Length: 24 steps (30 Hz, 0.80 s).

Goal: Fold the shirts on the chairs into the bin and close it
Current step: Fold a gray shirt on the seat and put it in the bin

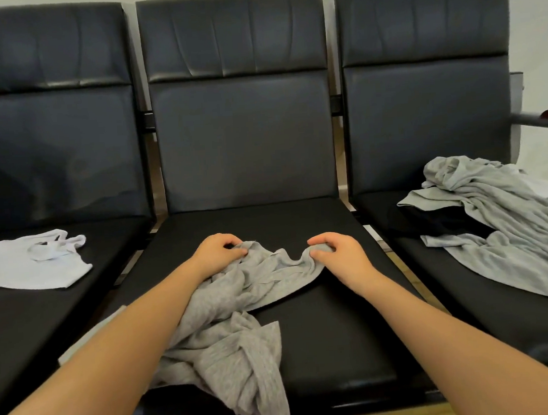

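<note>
Here, from the head camera, the left hand (215, 252) and right hand (337, 251) each pinch the far edge of a crumpled grey shirt (229, 333) lying on the middle chair (322, 317). A white top (27, 266) lies on the left chair, grey and black shirts (501, 224) heaped on the right.

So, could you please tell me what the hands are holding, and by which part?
Both the left hand and the right hand pinch the far edge of the grey shirt on the middle seat.

left seat (46, 307): one shirt (27, 266) | middle seat (322, 317): shirt under hands (225, 324) | right seat (500, 314): pile (500, 217)
</note>
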{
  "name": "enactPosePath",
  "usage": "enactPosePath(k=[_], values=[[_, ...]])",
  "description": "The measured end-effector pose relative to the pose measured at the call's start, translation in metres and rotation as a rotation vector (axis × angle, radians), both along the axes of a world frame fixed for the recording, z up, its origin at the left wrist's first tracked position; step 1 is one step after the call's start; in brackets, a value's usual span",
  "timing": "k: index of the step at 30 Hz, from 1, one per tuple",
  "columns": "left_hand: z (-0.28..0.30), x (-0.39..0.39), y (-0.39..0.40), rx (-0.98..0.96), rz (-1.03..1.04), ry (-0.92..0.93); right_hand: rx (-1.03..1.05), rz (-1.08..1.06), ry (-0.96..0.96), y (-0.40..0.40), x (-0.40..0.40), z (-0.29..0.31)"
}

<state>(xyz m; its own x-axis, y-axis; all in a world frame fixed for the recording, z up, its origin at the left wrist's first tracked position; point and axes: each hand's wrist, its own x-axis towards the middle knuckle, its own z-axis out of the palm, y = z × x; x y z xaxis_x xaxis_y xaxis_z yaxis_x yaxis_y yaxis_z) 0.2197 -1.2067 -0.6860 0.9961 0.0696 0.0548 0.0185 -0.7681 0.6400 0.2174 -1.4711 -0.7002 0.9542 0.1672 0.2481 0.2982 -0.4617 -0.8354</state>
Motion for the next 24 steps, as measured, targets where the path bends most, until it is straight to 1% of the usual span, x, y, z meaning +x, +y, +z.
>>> enactPosePath(k=[6, 8, 10, 12, 15, 18, 21, 24], values=[[0.017, -0.025, 0.011, -0.423, 0.134, -0.145, -0.110, -0.040, -0.016, 0.001, 0.003, -0.004], [0.026, -0.033, 0.020, -0.586, 0.133, -0.121, -0.131, -0.059, -0.048, 0.001, 0.006, -0.004], [0.039, -0.039, 0.030, -0.732, 0.087, -0.064, -0.153, -0.066, -0.078, 0.002, 0.015, 0.001], [0.053, -0.038, 0.043, -0.798, 0.061, -0.036, -0.161, -0.056, -0.099, 0.005, 0.033, 0.012], [0.076, -0.023, 0.064, -0.823, 0.094, -0.096, -0.119, -0.037, -0.093, 0.016, 0.068, 0.042], [0.098, 0.008, 0.074, -0.778, 0.212, -0.198, -0.027, -0.062, -0.107, 0.028, 0.109, 0.078], [0.120, 0.051, 0.077, -0.651, 0.301, -0.331, 0.020, -0.129, -0.140, 0.040, 0.154, 0.103], [0.124, 0.095, 0.079, -0.496, 0.391, -0.417, 0.058, -0.253, -0.085, 0.052, 0.195, 0.105]])
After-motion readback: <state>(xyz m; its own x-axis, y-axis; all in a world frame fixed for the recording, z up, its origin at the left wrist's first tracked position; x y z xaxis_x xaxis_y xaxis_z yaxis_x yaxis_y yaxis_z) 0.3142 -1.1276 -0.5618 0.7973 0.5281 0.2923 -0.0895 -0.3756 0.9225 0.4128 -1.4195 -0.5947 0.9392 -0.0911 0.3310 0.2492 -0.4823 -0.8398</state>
